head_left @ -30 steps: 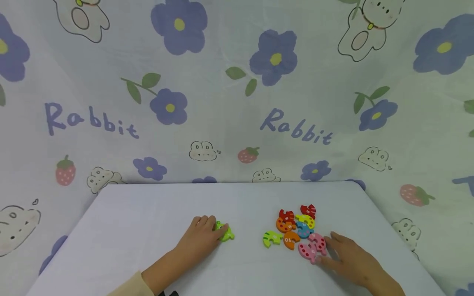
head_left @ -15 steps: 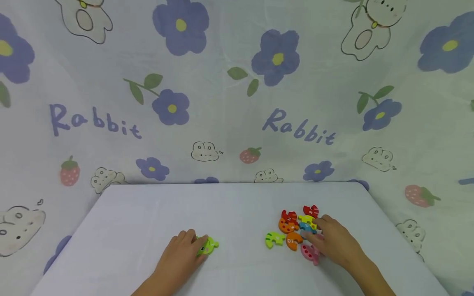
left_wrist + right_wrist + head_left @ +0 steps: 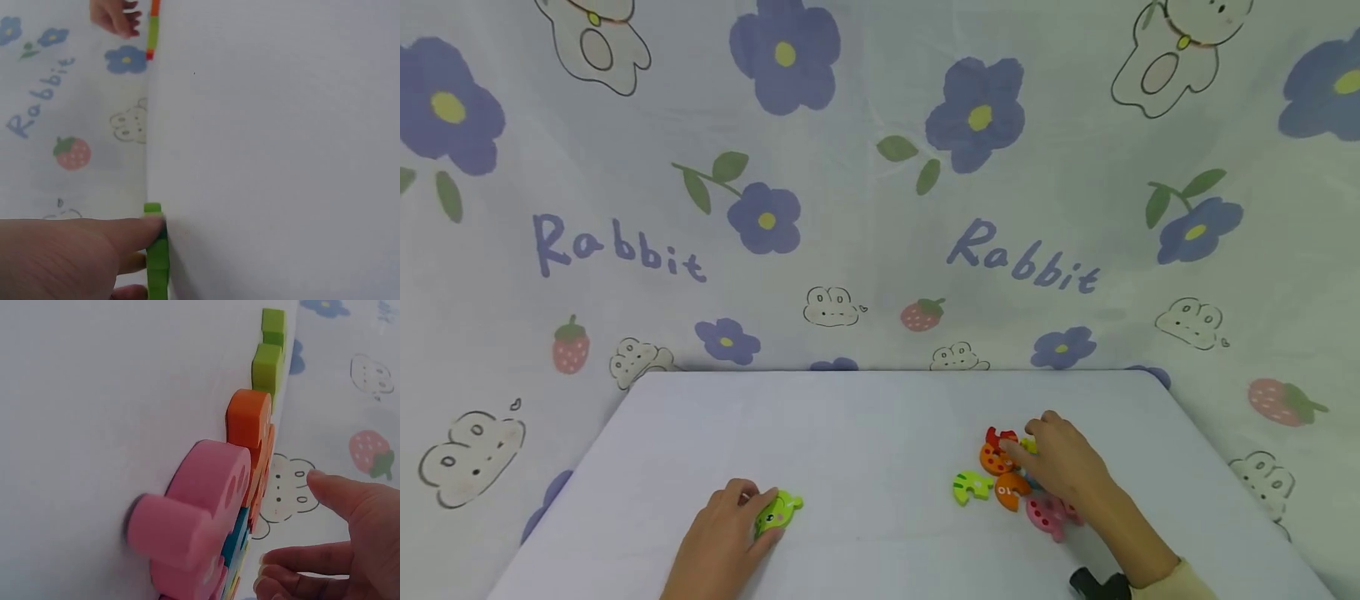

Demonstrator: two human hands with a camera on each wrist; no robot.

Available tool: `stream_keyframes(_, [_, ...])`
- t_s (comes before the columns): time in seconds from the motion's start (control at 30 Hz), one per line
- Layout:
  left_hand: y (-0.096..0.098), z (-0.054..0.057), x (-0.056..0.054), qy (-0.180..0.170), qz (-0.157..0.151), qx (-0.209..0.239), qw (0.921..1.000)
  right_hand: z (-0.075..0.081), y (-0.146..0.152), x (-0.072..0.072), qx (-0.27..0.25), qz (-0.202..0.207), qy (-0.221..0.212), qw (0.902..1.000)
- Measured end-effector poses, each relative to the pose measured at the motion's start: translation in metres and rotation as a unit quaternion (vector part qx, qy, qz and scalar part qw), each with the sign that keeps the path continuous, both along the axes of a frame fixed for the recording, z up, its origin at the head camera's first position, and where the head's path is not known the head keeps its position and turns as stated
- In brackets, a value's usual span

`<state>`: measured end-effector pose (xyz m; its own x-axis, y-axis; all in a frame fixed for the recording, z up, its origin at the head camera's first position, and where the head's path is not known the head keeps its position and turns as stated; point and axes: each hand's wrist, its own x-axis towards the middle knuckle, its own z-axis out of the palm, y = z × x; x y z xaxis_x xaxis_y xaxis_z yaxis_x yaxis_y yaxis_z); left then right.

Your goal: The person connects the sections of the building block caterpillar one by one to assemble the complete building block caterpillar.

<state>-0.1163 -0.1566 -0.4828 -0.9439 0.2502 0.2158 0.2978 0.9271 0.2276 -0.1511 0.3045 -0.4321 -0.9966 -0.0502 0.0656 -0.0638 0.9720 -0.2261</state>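
Note:
At the left of the table in the head view, my left hand (image 3: 718, 537) pinches a green puzzle piece with a smiling face (image 3: 778, 512) between thumb and fingers. In the left wrist view this green piece (image 3: 158, 253) appears edge-on at the fingertips. Over the pile of puzzle pieces on the right is my right hand (image 3: 1067, 462), fingers spread and loosely bent, holding nothing. Beneath and beside it lie pink spotted pieces (image 3: 1047, 517), an orange piece marked 10 (image 3: 1011, 492), an orange spotted piece (image 3: 996, 458) and a red piece (image 3: 1000, 435). Blue and yellow pieces are mostly hidden.
A green striped piece (image 3: 972, 487) lies at the left side of the pile. The white table (image 3: 865, 417) ends against a patterned cloth (image 3: 865, 250) with flowers and rabbits. A black device (image 3: 1097, 585) is by the right sleeve.
My left hand has drawn the green face piece left and toward me. My right hand has moved from the pink pieces up and over the pile. The head view has shifted slightly.

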Motion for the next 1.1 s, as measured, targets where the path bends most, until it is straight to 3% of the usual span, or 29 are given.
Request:
stream_keyframes(0.3, [-0.016,-0.012,0.005,-0.015,0.008,0.055,0.9983,-0.009,-0.009,-0.014,-0.007,-0.014,-0.024,0.9996])
stream_keyframes(0.63, [-0.025,-0.03,0.013,0.087,-0.016,0.11,0.99,-0.011,-0.013,-0.022,0.004,-0.032,-0.029,0.9991])
stream_keyframes(0.9, [-0.026,-0.03,0.014,0.042,0.013,0.138,0.9894,-0.011,-0.026,-0.031,0.03,-0.041,-0.033,0.9982])
stream_keyframes(1.1, [-0.024,-0.024,0.012,0.013,0.021,0.148,0.9886,-0.01,-0.032,-0.036,0.015,-0.052,-0.055,0.997])
